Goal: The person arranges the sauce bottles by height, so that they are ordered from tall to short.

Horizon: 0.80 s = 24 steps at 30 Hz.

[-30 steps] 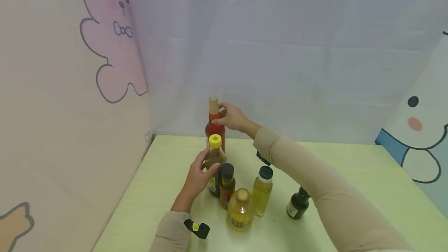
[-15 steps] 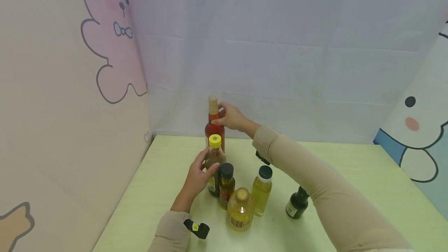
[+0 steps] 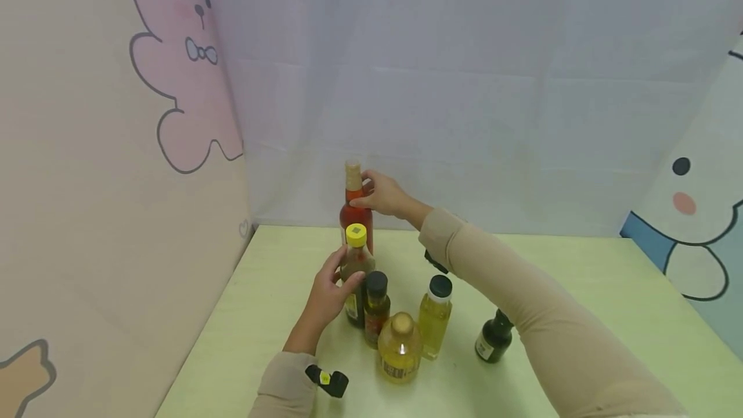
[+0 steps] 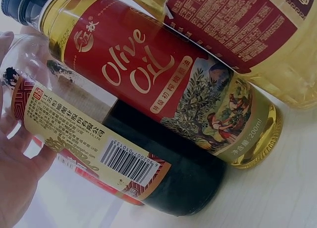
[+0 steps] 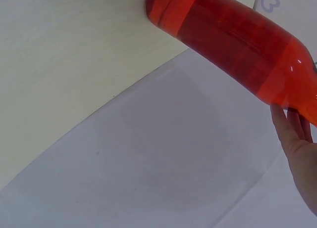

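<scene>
In the head view my right hand holds a tall bottle of red liquid by its shoulder, thumb in front and fingers behind. The red bottle stands upright at the back edge of the table. Just in front of it is a vinegar bottle with a yellow cap and dark contents. My left hand grips this one from the left, thumb and fingers round its upper body. The left wrist view shows the vinegar's barcode label close beside an olive oil bottle.
A round golden oil bottle stands in front of the olive oil, with a yellow oil bottle to its right. Further right, a small dark bottle is near my right forearm. A pale curtain hangs behind the table.
</scene>
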{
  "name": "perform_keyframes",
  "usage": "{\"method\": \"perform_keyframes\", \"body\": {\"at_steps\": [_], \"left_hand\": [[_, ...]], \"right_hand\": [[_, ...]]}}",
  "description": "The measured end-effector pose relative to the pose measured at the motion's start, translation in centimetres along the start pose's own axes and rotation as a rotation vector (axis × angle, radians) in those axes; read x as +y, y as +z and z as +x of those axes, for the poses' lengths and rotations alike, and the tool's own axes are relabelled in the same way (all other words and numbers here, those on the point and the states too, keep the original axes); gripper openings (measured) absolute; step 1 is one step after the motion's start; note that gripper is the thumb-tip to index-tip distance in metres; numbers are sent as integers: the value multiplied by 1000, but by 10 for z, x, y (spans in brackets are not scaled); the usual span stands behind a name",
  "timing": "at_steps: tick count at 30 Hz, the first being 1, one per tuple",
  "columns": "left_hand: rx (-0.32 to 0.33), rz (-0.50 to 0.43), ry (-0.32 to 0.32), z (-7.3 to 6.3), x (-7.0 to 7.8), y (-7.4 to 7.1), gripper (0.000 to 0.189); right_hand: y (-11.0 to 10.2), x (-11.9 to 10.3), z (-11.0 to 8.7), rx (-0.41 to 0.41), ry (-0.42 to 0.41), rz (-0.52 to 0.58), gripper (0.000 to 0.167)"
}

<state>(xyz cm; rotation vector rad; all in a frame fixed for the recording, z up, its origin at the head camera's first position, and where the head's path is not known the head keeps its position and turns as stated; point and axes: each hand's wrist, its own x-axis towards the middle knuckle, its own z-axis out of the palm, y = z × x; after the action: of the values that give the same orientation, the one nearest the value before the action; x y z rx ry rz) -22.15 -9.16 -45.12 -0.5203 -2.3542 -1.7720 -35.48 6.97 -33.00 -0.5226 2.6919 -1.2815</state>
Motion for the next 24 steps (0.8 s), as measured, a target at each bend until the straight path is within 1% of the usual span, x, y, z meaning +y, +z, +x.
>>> {"method": "perform_keyframes", "body": {"at_steps": [7, 11, 14, 18, 24], "left_hand": [[-4, 3, -2, 0, -1, 0, 66], [-6, 2, 9, 0, 0, 0, 65], [-1, 4, 5, 0, -1, 0, 65], [1, 0, -7, 1, -2, 0, 64], [2, -2, -6, 1, -3, 1, 64]], "right_hand": [[-2, -1, -4, 1, 4, 21, 50], [-6, -2, -8, 2, -1, 31, 49], [-10, -2, -11, -3, -6, 33, 48], [-15, 1, -14, -23, 1, 41, 48], [-23, 6, -18, -39, 2, 32, 52]]}}
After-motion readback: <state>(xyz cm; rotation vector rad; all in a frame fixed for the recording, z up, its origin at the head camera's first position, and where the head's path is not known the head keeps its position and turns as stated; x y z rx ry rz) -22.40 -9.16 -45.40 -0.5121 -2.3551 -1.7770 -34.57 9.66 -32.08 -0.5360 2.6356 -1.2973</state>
